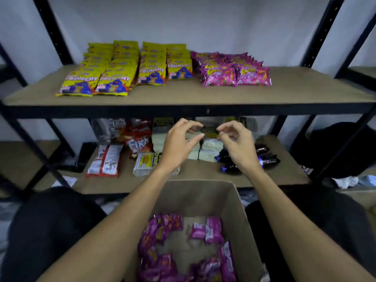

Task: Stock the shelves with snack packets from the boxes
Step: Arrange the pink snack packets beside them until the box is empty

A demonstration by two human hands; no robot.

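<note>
Both my hands are raised in front of the lower shelf [264, 180], above the open cardboard box [242, 208]. My left hand [179, 143] and my right hand [238, 145] have curled fingers whose tips face each other. They pinch the two ends of the yellow-black top edge of a pale snack packet [210, 130], which stands among similar pale packets [209, 149]. Several pink snack packets [211, 231] lie loose in the box below my forearms. More pink packets [234, 70] stand in rows on the right of the upper shelf [183, 96].
Yellow Crunchy packets [114, 66] fill the left of the upper shelf; its right end is bare board. The lower shelf also holds red packets [138, 137], white-red packets [105, 161] and dark wrapped bars [266, 155]. A black bag [341, 147] sits at the right.
</note>
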